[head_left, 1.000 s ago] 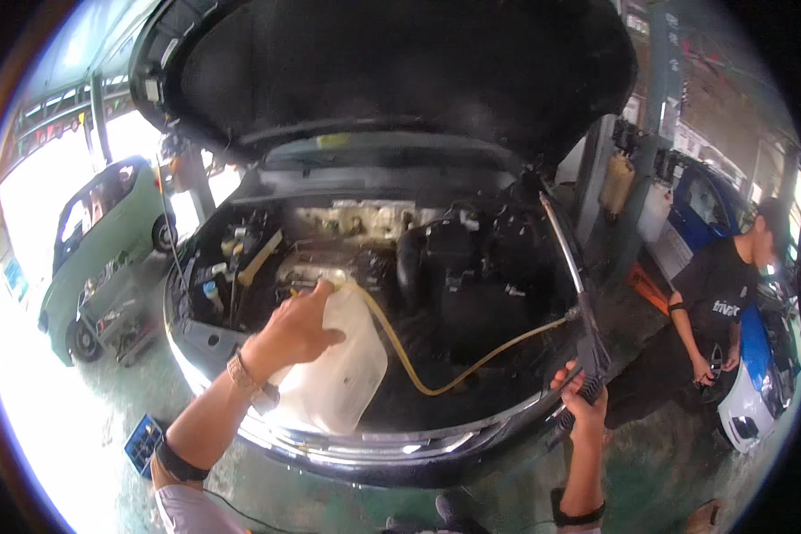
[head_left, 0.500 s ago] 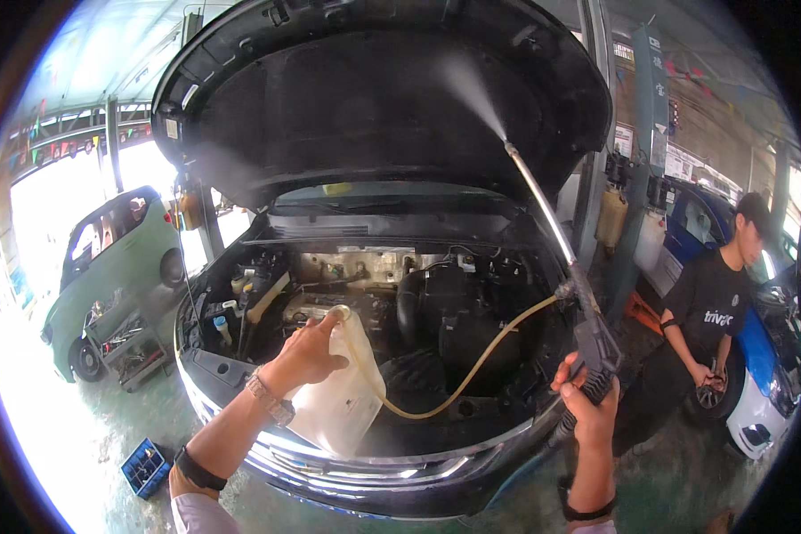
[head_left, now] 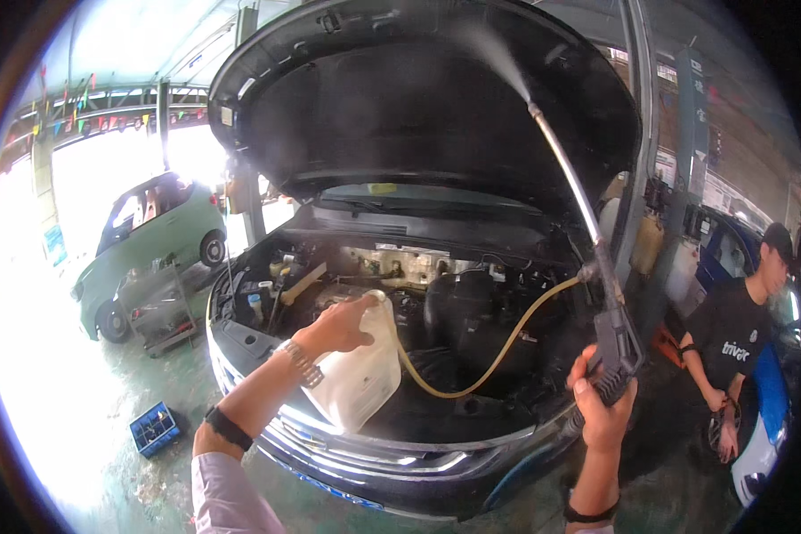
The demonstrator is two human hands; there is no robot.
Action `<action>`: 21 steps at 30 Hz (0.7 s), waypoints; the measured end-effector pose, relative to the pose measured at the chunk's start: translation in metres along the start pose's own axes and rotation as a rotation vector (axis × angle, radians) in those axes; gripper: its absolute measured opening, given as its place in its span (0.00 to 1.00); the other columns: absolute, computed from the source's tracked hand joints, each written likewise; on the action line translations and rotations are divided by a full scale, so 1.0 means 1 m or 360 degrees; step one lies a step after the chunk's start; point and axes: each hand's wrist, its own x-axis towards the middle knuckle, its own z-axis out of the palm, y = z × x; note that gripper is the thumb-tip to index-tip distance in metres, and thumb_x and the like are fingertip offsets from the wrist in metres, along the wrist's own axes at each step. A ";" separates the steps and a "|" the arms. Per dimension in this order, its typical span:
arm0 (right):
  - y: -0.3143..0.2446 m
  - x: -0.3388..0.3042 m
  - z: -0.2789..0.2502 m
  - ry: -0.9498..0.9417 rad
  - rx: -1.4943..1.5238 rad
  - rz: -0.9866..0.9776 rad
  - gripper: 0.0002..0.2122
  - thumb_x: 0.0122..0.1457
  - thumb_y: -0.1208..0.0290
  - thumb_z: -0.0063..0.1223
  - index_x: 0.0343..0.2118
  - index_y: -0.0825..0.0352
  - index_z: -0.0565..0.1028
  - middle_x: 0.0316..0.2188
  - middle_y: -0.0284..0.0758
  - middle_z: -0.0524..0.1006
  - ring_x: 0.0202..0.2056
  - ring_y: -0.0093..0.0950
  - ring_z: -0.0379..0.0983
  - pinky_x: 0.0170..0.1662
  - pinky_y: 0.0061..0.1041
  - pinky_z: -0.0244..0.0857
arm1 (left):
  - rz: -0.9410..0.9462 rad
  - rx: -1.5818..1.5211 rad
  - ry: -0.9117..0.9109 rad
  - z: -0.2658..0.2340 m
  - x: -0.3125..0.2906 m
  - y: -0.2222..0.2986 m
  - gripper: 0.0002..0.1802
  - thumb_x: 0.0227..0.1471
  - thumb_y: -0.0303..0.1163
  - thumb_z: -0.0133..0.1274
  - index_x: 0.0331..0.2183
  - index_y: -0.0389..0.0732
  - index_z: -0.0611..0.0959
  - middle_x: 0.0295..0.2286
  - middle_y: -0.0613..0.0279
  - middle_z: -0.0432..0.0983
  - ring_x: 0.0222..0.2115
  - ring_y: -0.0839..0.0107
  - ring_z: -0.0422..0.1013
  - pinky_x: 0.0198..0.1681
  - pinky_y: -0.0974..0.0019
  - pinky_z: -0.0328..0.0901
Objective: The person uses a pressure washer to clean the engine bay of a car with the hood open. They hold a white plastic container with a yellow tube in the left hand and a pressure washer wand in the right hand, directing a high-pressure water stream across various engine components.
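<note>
My left hand (head_left: 338,327) is closed around the neck of a whitish plastic jug (head_left: 362,378), which hangs tilted over the front edge of the engine bay. A yellowish hose (head_left: 461,392) leaves the jug's mouth and sags across to a black spray gun (head_left: 616,336). Wrapped round that gun's grip is my right hand (head_left: 602,411); whether a finger presses the trigger is hard to see. The gun's long metal lance (head_left: 565,165) points up and to the left. Mist (head_left: 500,58) streams from its tip toward the underside of the raised hood (head_left: 400,120).
The dark car's front bumper (head_left: 400,458) lies below the jug. A person in a black shirt (head_left: 730,329) stands at right by a blue and white car. Leftward are a pale green car (head_left: 165,227), a tool cart (head_left: 160,311) and a blue crate (head_left: 156,431) on the floor.
The whole scene has shifted rightward in the picture as my view turned left. Both hands keep their holds, and mist still sprays. The person at right has lowered their hands.
</note>
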 end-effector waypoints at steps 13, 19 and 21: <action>-0.028 0.009 0.088 -0.0134 0.0088 0.0056 0.15 0.55 0.84 0.52 0.46 0.70 0.71 0.33 0.32 0.75 0.30 0.18 0.71 0.33 0.19 0.68 | 0.0049 -0.0029 0.0031 0.018 0.010 -0.023 0.45 0.43 0.37 0.66 0.61 0.45 0.65 0.45 0.38 0.75 0.47 0.41 0.73 0.49 0.48 0.68; -0.024 -0.001 0.101 0.0128 -0.0105 0.0036 0.10 0.56 0.83 0.53 0.41 0.71 0.73 0.30 0.32 0.75 0.28 0.18 0.71 0.30 0.19 0.67 | -0.0050 -0.0100 -0.0045 0.011 0.007 -0.017 0.45 0.40 0.38 0.67 0.60 0.48 0.68 0.46 0.41 0.75 0.48 0.42 0.72 0.51 0.47 0.67; -0.018 -0.006 0.097 0.0257 -0.0077 0.0020 0.09 0.56 0.83 0.53 0.41 0.71 0.73 0.30 0.31 0.74 0.27 0.17 0.70 0.29 0.19 0.67 | -0.0064 -0.0045 -0.0034 0.011 0.007 -0.014 0.45 0.41 0.38 0.67 0.61 0.49 0.68 0.47 0.41 0.74 0.51 0.43 0.71 0.53 0.48 0.66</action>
